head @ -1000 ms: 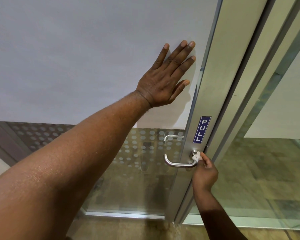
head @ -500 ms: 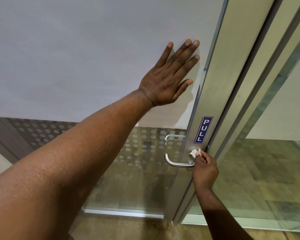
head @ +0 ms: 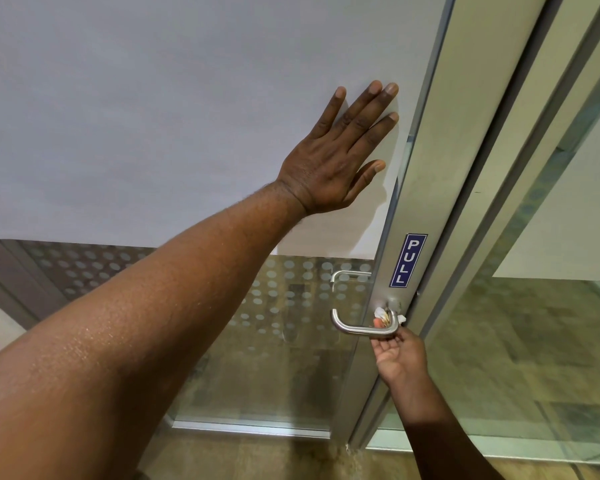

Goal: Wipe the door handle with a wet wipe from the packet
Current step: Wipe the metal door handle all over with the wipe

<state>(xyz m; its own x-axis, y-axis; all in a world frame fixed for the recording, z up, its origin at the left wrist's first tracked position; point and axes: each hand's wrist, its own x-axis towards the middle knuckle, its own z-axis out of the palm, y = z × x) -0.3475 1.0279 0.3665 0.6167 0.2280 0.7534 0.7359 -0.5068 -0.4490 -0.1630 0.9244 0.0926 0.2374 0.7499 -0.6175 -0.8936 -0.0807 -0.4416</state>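
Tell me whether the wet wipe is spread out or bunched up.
Bunched up. The wet wipe shows only as small crumpled white bits around the door handle neck, pinched by the right hand.

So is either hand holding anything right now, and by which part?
The right hand holds a wet wipe, bunched in its fingertips and pressed around the door handle near its pivot. The left hand holds nothing; it lies flat on the door.

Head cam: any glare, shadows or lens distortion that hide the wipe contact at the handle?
Head view: sharp overall. Wide-angle bowing curves the grey metal door frame. Left hand casts a soft shadow on the frosted white door panel. Mild highlights on the brushed steel lever handle, no blown glare. The crumpled white wet wipe is partly hidden behind the lever and the right hand fingers.
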